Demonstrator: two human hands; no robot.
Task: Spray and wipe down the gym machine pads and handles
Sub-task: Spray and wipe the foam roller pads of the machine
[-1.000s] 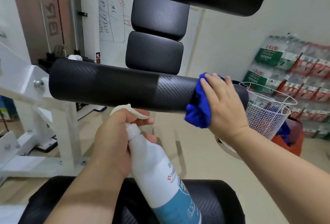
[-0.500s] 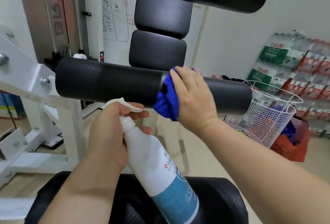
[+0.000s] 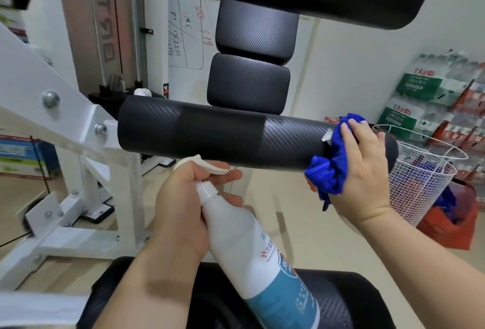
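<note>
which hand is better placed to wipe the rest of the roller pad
Right. The right hand holds the blue cloth against the roller pad; the left hand grips the spray bottle.

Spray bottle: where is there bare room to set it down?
Bare floor below the roller pad, between the white frame and the wire basket. The black pad under the spray bottle also shows bare surface. Crowded right: basket, red bag, stacked water packs.

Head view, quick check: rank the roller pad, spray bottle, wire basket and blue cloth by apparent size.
1. roller pad
2. spray bottle, though nearest the camera and cropped
3. wire basket
4. blue cloth, partly under the right hand
</note>
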